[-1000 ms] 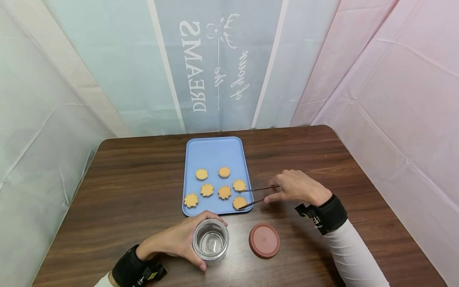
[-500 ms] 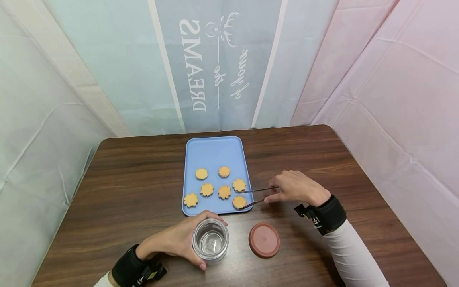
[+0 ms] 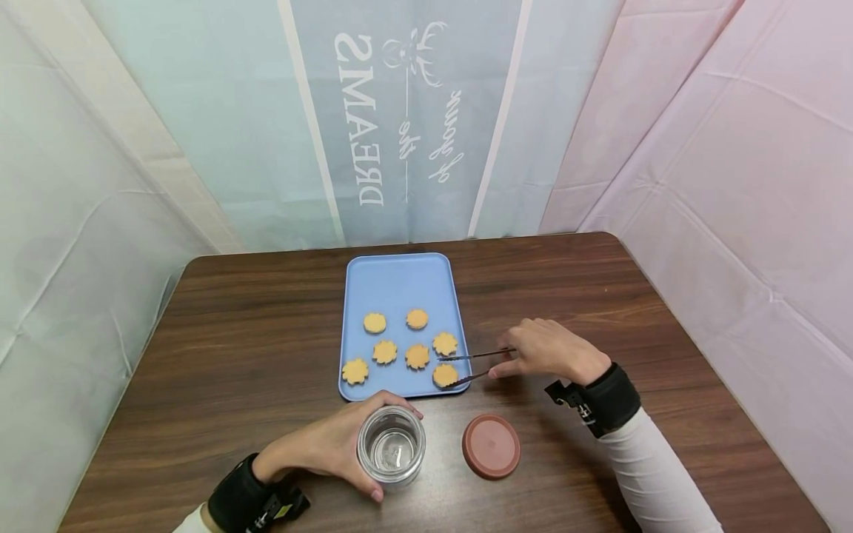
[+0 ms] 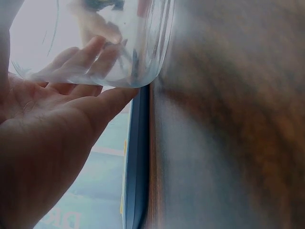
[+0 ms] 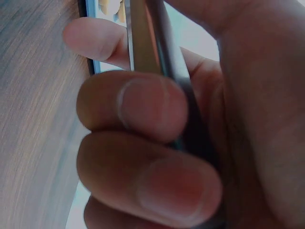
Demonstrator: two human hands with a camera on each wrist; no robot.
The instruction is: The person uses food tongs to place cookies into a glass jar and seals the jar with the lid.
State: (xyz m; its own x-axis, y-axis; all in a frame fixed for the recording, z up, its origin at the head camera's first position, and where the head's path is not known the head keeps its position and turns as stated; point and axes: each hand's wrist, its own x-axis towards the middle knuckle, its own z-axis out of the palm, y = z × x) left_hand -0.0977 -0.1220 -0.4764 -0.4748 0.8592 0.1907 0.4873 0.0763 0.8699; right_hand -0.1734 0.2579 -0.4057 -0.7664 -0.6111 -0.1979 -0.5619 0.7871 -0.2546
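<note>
The right hand (image 3: 548, 349) pinched open metal tongs (image 3: 474, 366) around the nearest flower-shaped cookie (image 3: 444, 375) on the blue tray (image 3: 398, 279), while the left hand (image 3: 324, 448) gripped the empty glass jar (image 3: 391, 446) beside its brown lid (image 3: 491, 446).

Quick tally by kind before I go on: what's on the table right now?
Cookies: 7, all on the tray, e.g.
Tray: 1
Jar: 1, in the left hand
Lid: 1
Tongs: 1, in the right hand
Total: 11
</note>
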